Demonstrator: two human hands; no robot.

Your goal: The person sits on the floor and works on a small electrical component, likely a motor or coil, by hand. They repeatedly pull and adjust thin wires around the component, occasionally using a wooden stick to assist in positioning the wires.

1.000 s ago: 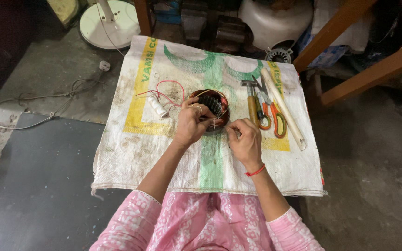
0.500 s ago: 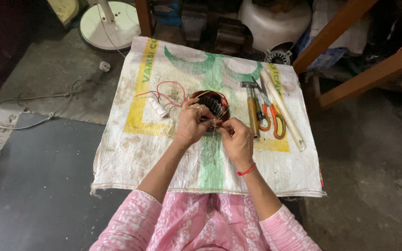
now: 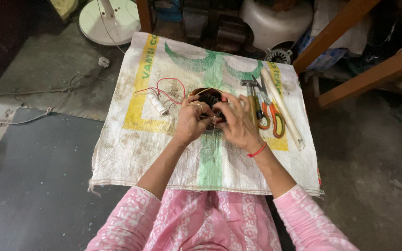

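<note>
I see both forearms reaching forward, converging. My left hand (image 3: pixel 190 122) curls fingers inward; my right hand (image 3: pixel 239 122) arches beside it, fingertips nearly touching (wrists bent slightly down).

Most of the dark wound coil (image 3: pixel 209 98) behind both hands — fingertip grip untellable.

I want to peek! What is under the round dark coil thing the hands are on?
Under the round dark wound coil lies the white woven sack with green and yellow print. Both hands cover its front half, hiding that part.
</note>
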